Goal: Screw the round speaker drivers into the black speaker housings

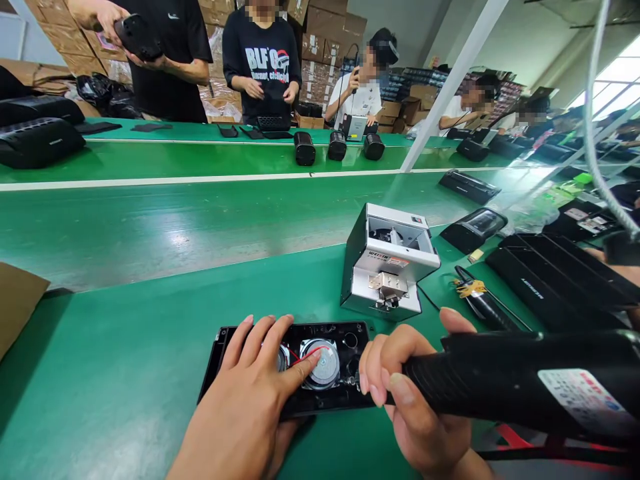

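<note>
A black speaker panel (330, 399) lies on the green bench, its inner side up, with silver-backed round speaker drivers and a red wire. Across its left part my left hand (257, 380) rests flat, fingers spread toward the far edge and thumb on the larger speaker driver (321, 363). My right hand (425, 393) is wrapped round the front of a black electric screwdriver (500, 380), which lies nearly level and points left at the panel's right end. My fingers hide the screwdriver's tip, so I cannot tell whether it touches a screw.
Behind the panel stands a grey screw feeder (393, 260). Right of it lie another black power screwdriver (485, 303) and a large black speaker housing (560, 280). Cardboard (20, 300) edges in at left. Across the green conveyor (175, 217), several people stand near black speakers (305, 148).
</note>
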`<state>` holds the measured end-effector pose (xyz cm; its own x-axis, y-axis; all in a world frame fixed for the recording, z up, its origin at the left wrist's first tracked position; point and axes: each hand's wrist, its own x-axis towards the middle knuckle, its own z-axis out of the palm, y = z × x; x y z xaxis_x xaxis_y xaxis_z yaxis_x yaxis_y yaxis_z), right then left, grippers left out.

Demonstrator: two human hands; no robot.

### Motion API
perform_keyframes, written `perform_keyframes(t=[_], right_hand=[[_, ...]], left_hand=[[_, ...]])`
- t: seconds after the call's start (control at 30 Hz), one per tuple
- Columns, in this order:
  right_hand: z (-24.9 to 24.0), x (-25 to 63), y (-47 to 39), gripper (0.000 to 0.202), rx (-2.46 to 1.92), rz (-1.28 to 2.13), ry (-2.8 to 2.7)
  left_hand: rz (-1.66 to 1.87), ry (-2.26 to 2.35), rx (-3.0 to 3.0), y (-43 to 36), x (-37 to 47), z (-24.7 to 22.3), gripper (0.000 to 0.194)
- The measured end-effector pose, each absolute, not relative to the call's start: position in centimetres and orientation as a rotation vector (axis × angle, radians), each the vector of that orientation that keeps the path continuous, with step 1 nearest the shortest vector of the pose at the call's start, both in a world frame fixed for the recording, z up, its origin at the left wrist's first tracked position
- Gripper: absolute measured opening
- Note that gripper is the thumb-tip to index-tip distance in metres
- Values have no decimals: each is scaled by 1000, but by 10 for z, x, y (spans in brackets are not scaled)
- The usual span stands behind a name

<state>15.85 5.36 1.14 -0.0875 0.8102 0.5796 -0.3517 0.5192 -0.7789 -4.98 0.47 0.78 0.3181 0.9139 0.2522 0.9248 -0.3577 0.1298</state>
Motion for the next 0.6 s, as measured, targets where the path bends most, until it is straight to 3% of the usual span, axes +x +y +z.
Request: perform_keyframes(t=[0.27,0.6], right_hand=[[10,158,49,52,-363,920,-1494],[8,158,47,52,-364,1024,-1506]], left_hand=[[-431,-1807,-2549,3,-51,5,65],[-493,-1830,-2516,2,-49,2,71]])
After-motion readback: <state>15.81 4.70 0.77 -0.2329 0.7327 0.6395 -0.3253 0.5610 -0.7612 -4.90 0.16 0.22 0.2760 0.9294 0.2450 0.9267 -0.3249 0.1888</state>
